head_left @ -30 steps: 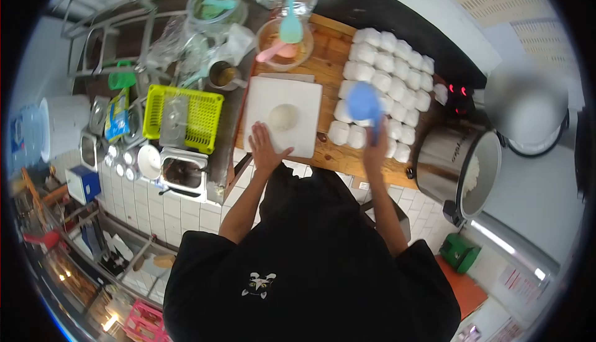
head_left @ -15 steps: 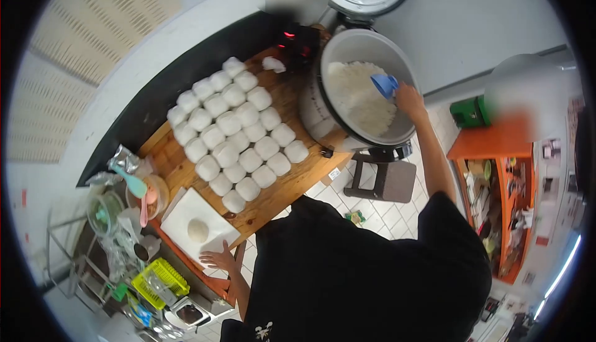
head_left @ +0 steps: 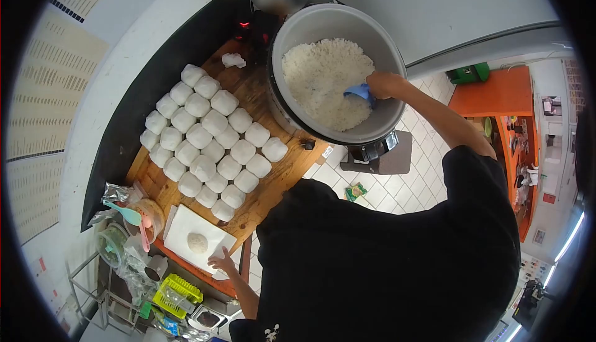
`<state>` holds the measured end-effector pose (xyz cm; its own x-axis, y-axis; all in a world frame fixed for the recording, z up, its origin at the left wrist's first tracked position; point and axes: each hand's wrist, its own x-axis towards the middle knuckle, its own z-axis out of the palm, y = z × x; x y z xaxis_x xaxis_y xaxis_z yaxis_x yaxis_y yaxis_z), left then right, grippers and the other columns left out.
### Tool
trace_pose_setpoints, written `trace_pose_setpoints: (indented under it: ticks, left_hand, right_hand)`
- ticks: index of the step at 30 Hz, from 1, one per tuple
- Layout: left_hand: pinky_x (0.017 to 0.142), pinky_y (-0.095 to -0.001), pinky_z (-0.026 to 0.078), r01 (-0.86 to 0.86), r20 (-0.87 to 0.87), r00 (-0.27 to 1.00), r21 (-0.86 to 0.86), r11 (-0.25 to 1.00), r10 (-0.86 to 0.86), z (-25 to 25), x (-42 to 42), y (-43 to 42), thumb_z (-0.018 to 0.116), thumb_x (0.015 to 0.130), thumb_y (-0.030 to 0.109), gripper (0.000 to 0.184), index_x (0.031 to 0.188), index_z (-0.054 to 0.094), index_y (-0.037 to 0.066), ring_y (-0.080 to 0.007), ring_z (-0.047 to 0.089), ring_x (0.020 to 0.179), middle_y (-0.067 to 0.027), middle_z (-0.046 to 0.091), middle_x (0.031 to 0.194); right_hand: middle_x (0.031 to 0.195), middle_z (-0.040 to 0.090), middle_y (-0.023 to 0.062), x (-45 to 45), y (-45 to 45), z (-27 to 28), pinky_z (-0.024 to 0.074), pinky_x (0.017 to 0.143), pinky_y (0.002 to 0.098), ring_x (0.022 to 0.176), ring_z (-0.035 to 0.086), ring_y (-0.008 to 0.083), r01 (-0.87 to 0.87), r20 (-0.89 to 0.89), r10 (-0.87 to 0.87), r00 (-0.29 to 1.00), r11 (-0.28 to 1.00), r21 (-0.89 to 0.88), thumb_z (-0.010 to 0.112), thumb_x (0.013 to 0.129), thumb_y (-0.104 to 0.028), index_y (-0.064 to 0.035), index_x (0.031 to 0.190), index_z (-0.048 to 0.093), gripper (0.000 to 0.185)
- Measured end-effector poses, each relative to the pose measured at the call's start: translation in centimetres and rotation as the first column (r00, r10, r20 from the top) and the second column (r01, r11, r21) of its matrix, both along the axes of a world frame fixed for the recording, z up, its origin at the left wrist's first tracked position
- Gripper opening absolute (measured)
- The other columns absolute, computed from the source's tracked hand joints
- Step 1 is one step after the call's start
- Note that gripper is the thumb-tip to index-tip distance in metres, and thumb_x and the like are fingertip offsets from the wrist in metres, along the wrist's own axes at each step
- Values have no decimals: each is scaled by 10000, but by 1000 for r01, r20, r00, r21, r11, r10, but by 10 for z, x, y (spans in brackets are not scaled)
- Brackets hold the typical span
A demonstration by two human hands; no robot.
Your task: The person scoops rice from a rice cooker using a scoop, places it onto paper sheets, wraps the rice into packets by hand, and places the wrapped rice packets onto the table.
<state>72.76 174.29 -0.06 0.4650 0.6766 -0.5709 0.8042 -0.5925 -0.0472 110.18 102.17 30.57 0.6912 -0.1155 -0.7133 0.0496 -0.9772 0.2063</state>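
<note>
My right hand point(head_left: 386, 85) is closed round the handle of a blue scoop point(head_left: 359, 92). Its bowl dips into white cooked rice point(head_left: 323, 81) inside a large open rice cooker point(head_left: 388, 50). At the lower left, my left hand point(head_left: 222, 261) lies with its fingers apart at the edge of a white paper sheet point(head_left: 184, 223). On that sheet sits a round, flattened rice portion point(head_left: 197, 243), just beyond my fingertips. Many white wrapped bundles point(head_left: 214, 121) stand in close rows on the wooden table point(head_left: 273, 184) between my hands.
A plastic tub point(head_left: 152, 215) with turquoise and pink utensils stands left of the paper. Below are a yellow-green basket point(head_left: 177, 293) and a wire rack point(head_left: 81, 286). A crumpled white piece point(head_left: 233, 60) lies near the cooker. A dark stool point(head_left: 397, 154) stands under it.
My right hand has moved the scoop lower in the cooker, and its bowl now meets the rice. My left hand has shifted slightly at the paper's edge. The camera view has also shifted.
</note>
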Motion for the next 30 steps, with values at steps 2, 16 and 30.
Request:
trace_pose_setpoints:
  ticks: [2, 16, 30]
  left_hand:
    - [1173, -567, 139, 21, 16, 1000, 25, 999, -22, -2, -3, 0, 505, 825, 777, 1225, 1482, 29, -141, -580, 84, 1416, -451, 20, 1503]
    - [1182, -560, 103, -54, -39, 998, -51, 997, 52, -10, -3, 10, 499, 810, 795, 1274, 1474, -46, -146, -570, 27, 1429, -455, -42, 1499]
    - [1186, -563, 111, -94, -61, 994, -83, 992, 89, -9, -1, 10, 503, 807, 797, 1259, 1503, -88, -70, -586, 3, 1421, -393, -121, 1532]
  right_hand:
    - [1046, 698, 224, 1, -3, -4, 552, 806, 428, 978, 690, 354, 10, -59, -6, 998, 998, 56, 655, 867, -143, 48, 1007, 696, 241]
    - [684, 651, 181, -6, 57, 11, 531, 548, 408, 552, 651, 280, 285, -108, -277, 955, 749, 599, 546, 982, -241, 25, 1084, 657, 306]
    - [877, 678, 245, -24, 84, -42, 577, 737, 438, 841, 698, 381, -87, 363, -27, 932, 952, 294, 535, 979, -208, 28, 972, 667, 270]
